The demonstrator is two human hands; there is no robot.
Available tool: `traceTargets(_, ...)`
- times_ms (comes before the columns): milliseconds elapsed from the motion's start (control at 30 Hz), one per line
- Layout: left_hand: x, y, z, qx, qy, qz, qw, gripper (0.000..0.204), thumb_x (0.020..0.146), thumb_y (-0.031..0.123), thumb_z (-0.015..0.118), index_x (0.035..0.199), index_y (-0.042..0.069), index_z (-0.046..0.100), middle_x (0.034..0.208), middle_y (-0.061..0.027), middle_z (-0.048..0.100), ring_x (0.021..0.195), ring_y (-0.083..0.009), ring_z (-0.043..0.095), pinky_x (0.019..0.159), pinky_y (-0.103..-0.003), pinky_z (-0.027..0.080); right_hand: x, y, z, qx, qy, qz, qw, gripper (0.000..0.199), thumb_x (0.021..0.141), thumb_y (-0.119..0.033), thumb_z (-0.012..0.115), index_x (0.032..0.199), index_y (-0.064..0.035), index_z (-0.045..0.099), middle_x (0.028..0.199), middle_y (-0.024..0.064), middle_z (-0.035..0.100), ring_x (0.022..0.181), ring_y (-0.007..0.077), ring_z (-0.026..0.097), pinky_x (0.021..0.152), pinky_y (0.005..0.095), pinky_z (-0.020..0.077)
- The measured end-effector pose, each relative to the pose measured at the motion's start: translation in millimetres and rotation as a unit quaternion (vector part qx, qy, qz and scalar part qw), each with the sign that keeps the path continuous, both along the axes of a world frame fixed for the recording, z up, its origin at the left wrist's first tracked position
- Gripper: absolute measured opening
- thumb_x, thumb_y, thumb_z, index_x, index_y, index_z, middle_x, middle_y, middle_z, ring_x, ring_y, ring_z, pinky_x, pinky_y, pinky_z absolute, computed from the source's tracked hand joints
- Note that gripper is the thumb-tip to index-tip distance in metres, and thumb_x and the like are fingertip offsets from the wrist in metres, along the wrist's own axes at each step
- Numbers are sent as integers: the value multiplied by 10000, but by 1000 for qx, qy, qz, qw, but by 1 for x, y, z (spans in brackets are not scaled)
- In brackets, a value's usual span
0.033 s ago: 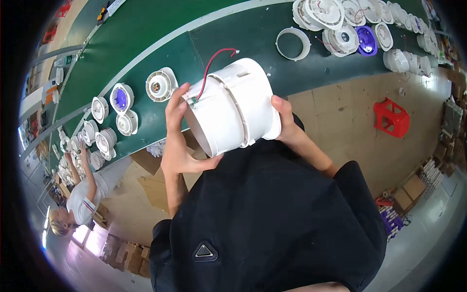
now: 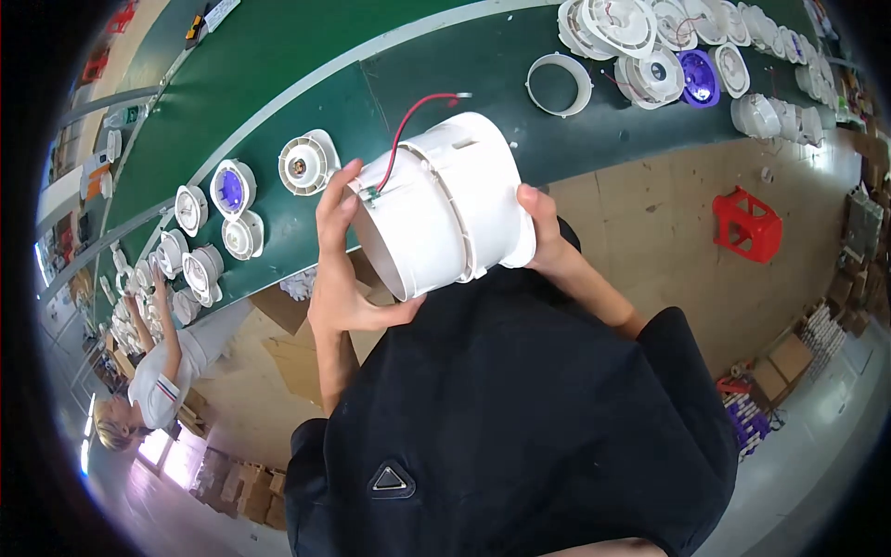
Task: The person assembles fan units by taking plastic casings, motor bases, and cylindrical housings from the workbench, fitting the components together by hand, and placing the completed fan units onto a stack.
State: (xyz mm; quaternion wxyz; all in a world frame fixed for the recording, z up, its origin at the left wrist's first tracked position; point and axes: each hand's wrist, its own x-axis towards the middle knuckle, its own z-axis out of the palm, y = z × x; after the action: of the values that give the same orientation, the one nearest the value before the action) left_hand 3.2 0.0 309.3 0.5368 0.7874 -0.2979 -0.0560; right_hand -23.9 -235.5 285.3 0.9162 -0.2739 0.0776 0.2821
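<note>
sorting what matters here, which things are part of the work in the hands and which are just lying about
In hand:
white round housing, held by left hand and right hand
red wire coming off it

Lying about:
white ring on the green belt
round white parts along the belt
purple-centred part
red stool
cardboard boxes

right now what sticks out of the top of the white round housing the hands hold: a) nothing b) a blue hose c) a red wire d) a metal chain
c: a thin red wire loops up out of the white round housing, which the left hand and right hand grip from either side.
</note>
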Motion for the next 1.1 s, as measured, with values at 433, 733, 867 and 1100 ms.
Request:
traceTargets(433, -4, -6, 5, -60, -1, 16, 998, 1216, 475, 197, 861, 1503, 216, 214, 1488, -301, 232, 1366, -444, 332, 1039, -531, 394, -2, 4, -14, -36, -69, -3, 997, 1040, 800, -611, 604, 1515, -19, 134, 1477, 178, 304, 1371, 274, 322, 1104, 404, 300)
traceTargets(733, -5, -4, 7, -24, 25, 19, 999, 1273, 453, 251, 852, 1524, 250, 163, 1505, -292, 209, 1364, -442, 320, 1083, -541, 324, -1, 3, -16, -28, -78, 12, 996, 1069, 785, -630, 607, 1517, -16, 128, 1493, 184, 285, 1380, 284, 314, 1114, 415, 286)
traceTargets(867, -5, -2, 6, -45, -6, 9, 999, 1262, 463, 239, 853, 1522, 277, 168, 1504, -295, 208, 1367, -445, 317, 1086, -540, 322, -3, 2, -16, -7, -53, 21, 998, 1095, 776, -661, 610, 1520, -16, 130, 1505, 183, 273, 1391, 287, 299, 1120, 420, 277)
traceTargets(1100, -3, -1, 3, -23, -1, 3, 1000, 1265, 466, 223, 861, 1524, 281, 169, 1518, -271, 203, 1383, -436, 300, 1089, -543, 321, 0, 1, -17, -18, -80, 25, 996, 1103, 777, -658, 612, 1519, -9, 118, 1518, 193, 247, 1401, 288, 278, 1128, 424, 265)
